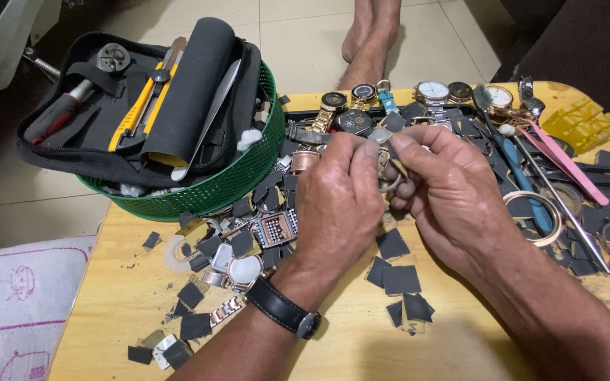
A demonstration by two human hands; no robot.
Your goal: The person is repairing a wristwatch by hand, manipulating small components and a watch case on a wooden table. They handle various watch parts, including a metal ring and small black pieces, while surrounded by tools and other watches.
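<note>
While both hands meet above the worktop (347,346) centre, the left hand (337,204) and right hand (446,190) pinch one small metal watch part (388,169) between their fingertips, approx. level w/ each other; green basket (206,190) sits left.

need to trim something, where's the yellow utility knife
In the head view, the yellow utility knife lies at upper left in the black tool pouch, beside the black roll.
</note>
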